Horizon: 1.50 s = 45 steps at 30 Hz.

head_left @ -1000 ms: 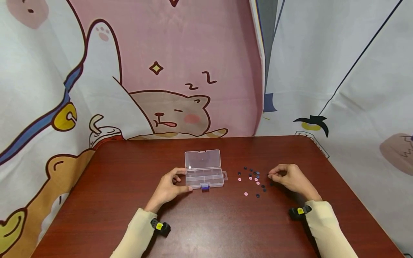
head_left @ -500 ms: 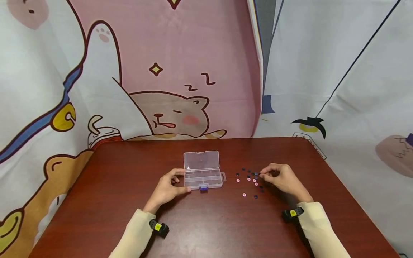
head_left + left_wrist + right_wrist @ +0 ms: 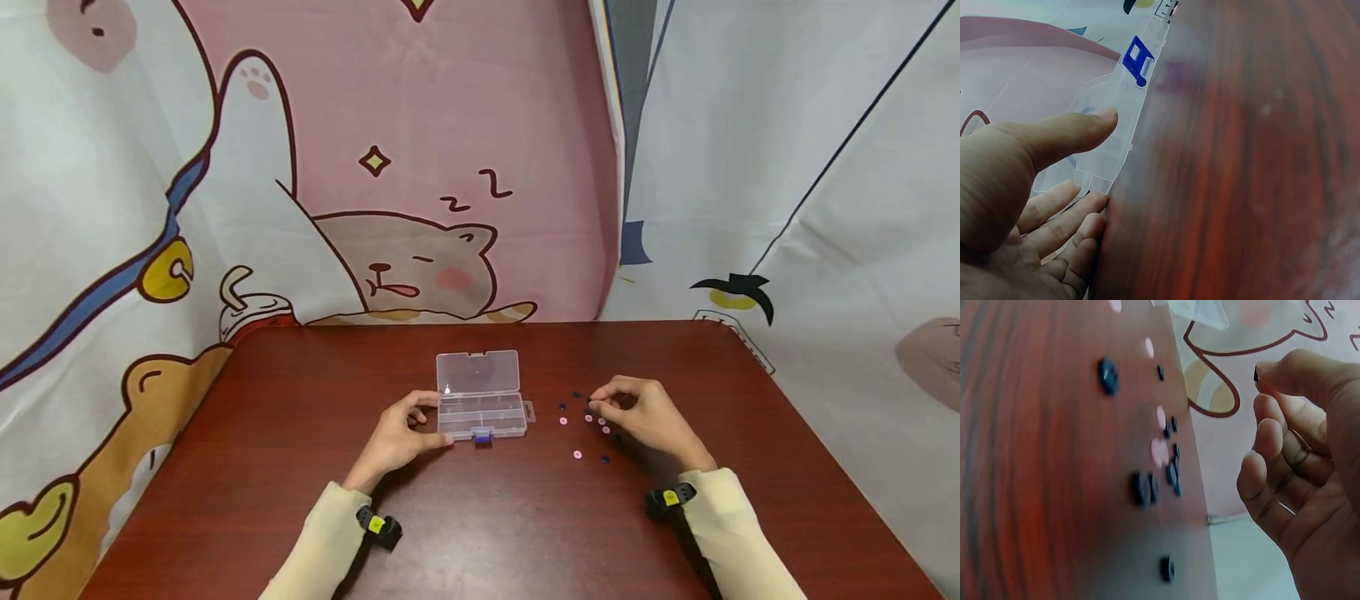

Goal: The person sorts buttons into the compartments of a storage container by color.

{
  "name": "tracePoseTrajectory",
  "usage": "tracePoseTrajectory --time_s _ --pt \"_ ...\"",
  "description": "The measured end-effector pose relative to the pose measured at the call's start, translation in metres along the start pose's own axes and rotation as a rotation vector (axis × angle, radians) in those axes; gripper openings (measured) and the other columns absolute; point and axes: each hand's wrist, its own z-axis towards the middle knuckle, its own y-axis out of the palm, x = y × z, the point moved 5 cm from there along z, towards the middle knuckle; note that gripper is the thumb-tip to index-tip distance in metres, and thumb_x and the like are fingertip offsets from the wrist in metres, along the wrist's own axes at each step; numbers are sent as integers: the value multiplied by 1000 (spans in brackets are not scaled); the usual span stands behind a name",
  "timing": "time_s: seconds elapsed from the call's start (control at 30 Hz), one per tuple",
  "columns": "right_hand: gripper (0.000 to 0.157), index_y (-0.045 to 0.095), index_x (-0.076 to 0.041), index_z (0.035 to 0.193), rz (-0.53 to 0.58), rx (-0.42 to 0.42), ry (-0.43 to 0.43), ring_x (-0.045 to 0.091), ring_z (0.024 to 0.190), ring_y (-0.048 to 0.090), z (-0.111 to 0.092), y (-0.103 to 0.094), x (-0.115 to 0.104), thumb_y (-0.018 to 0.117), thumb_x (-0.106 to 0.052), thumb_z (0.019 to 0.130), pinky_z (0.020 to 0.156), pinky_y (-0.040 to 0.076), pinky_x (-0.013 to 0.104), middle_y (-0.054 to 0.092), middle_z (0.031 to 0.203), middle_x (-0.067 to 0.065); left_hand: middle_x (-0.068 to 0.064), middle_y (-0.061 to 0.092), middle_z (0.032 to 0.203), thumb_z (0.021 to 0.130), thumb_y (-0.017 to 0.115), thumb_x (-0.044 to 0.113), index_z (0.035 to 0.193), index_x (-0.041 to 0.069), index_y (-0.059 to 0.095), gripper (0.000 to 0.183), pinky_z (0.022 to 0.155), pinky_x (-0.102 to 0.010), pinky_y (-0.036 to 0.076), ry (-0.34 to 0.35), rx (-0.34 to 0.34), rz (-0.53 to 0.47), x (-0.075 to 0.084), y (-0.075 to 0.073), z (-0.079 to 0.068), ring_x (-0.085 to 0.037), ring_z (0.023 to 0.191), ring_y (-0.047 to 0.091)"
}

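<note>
A clear plastic compartment box [image 3: 463, 406] with a blue latch [image 3: 482, 437] lies on the table, its lid [image 3: 480, 372] raised at the back. My left hand [image 3: 397, 437] holds the box at its left end, thumb at the front corner and fingers along the side. My right hand [image 3: 645, 417] pinches a small dark button [image 3: 1256, 374] between thumb and forefinger, above the table; its other fingers are loosely bent. Below and left of it are scattered pink buttons [image 3: 577, 455] and dark buttons [image 3: 1108, 376], some hidden by the right hand in the head view.
The brown table [image 3: 480, 525] reaches back to a cartoon-printed cloth [image 3: 540, 167]. A hanging tab [image 3: 530, 411] sticks out from the box's right end, facing the buttons.
My right hand has moved left over the buttons, towards the box, with the dark button in its fingertips. My left hand keeps its hold on the box.
</note>
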Motion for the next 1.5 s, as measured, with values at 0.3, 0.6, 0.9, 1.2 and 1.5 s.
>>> tracePoseTrajectory --time_s 0.3,0.6,0.9,1.2,1.5 --pt "9 77 -15 96 41 -11 -8 16 54 58 10 14 -16 78 -24 93 46 49 28 64 75 2 -1 70 126 72 95 22 132 19 65 67 87 -36 46 -8 -5 0 1 2 1 -20 96 57" --pt "5 77 -20 91 5 12 -35 11 65 56 19 28 -28 80 -18 90 56 47 24 64 76 -4 -1 70 125 71 95 22 131 19 66 66 86 -36 46 -13 -6 -1 2 4 0 -20 97 57" --pt "2 77 -15 92 -17 -33 -92 11 65 59 35 46 -47 77 -14 91 58 50 26 64 76 -7 -1 69 127 72 95 22 131 18 65 67 87 -36 46 -14 -8 -1 3 1 0 -20 97 57" --pt "10 76 -17 89 1 -64 -114 11 66 57 43 61 -61 78 -8 88 58 49 24 64 76 -6 -1 70 126 71 95 22 131 18 66 67 86 -35 46 -11 -6 -6 3 -2 1 -21 98 57" --pt "2 76 -12 90 -26 -98 -88 9 69 57 53 75 -59 78 -14 90 59 49 23 65 78 -6 -1 70 125 71 95 20 130 17 66 66 87 -36 46 -10 -2 -9 0 -1 0 -20 97 57"
